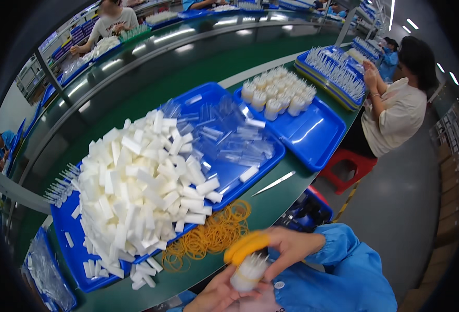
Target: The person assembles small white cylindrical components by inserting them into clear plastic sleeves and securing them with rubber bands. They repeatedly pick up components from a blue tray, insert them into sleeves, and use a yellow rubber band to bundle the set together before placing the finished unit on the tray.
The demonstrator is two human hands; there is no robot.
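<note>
Two bare hands are brought together at the near edge of the desk (276,200). A white bundle (249,274) with thin tips is grasped between them, in front of the blue sleeve (349,260): it is cupped from the left by the left hand (216,294) and gripped from the right by the right hand (289,249), whose fingers are partly covered in yellow finger covers (246,246). Just left of the hands, amber rubber bands (208,236) are heaped; tweezers (274,183) are laid beyond. Farther left, a tall pile of white blocks (141,182) is heaped over blue tray surface (76,262), with clear tubes (234,138) scattered on its far right. Beyond, similar bundles (279,93) are stood upright in the far part of a smaller blue tray (312,132). Far right, stacked trays (333,78) are loaded with white tipped pieces, and a red stool (351,166) is occupied by a co-worker (401,109).
</note>
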